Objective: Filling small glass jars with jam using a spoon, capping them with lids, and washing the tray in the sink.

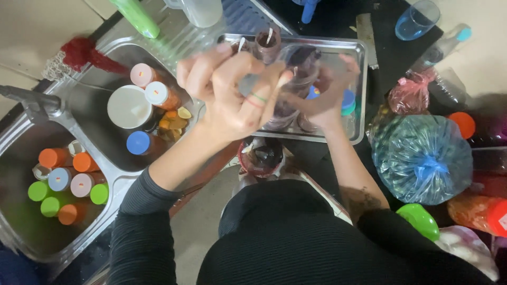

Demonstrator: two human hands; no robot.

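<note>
Both hands raised together over the shiny rectangular metal tray (359,95), blurred by motion. Left hand (232,95) is in front, back of hand to the camera, wrist bent, forearm in a ribbed black sleeve coming up from lower left; fingers curled, grip pressed around a clear plastic bag of dark purple-brown stuff (296,79), with thin coloured rubber bands (257,100) looped over one finger. Right hand (330,92) is behind the bag, bare forearm rising from lower right, fingers wrapped on the far side of the same bag; its grip looks pinched on the bag, fingertips mostly hidden. The bag hangs between the two hands above the tray, just above other dark filled bags there. A dark filled bottle with a white straw (268,42) stands at the tray's far edge. Below the hands sits a round red-rimmed bowl of dark contents (260,157). To the left, a steel double sink (105,158) holds small bottles with orange, green, blue and pink caps, plus a white round lid (128,107). To the right, a big knotted clear bag of blue-green contents (422,158) lies on the dark desk (338,16).
</note>
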